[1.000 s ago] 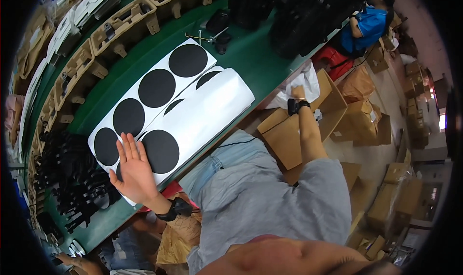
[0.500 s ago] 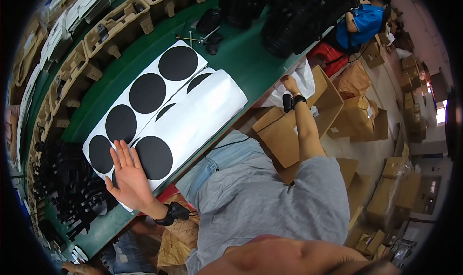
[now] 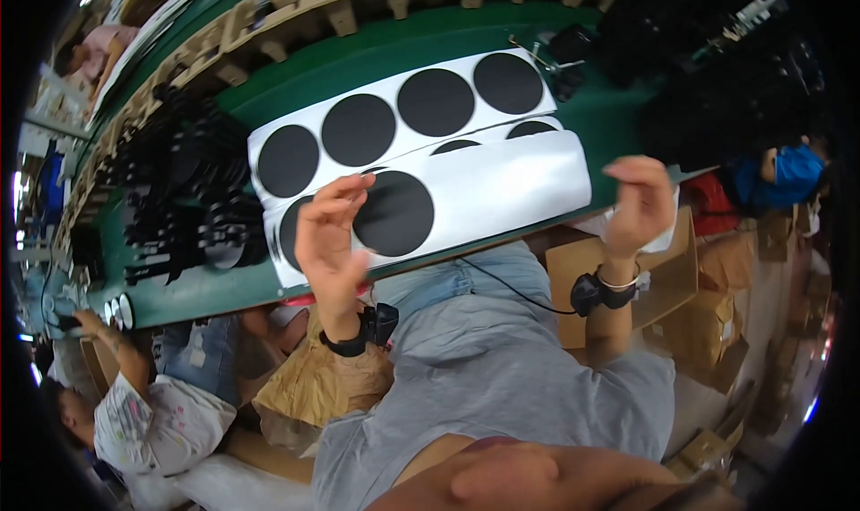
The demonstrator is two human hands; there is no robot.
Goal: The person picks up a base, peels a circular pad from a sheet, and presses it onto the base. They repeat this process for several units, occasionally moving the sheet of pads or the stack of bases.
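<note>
Two white backing sheets lie on the green table [image 3: 224,283]. The far sheet [image 3: 394,126] carries several black round discs. On the near sheet [image 3: 502,188] there is one full black disc [image 3: 399,214], with another partly hidden behind my left hand. My left hand [image 3: 330,233] hovers over the near sheet's left end, fingers curled and apart, fingertips at the edge of the disc, holding nothing. My right hand [image 3: 638,202] is raised at the sheet's right end, just off the table edge. Its fingers are loosely bent and it looks empty. Both wrists wear black bands.
A heap of black parts [image 3: 179,211] fills the table's left side, and more black items [image 3: 717,72] sit at the far right. Wooden racks [image 3: 296,9] line the back. Open cardboard boxes [image 3: 667,278] stand at my right. One person [image 3: 143,412] sits at lower left, another in blue [image 3: 793,175] at right.
My left hand has lifted its flat palm off the near sheet and curled its fingers. My right hand has risen from the cardboard box to the table edge.
</note>
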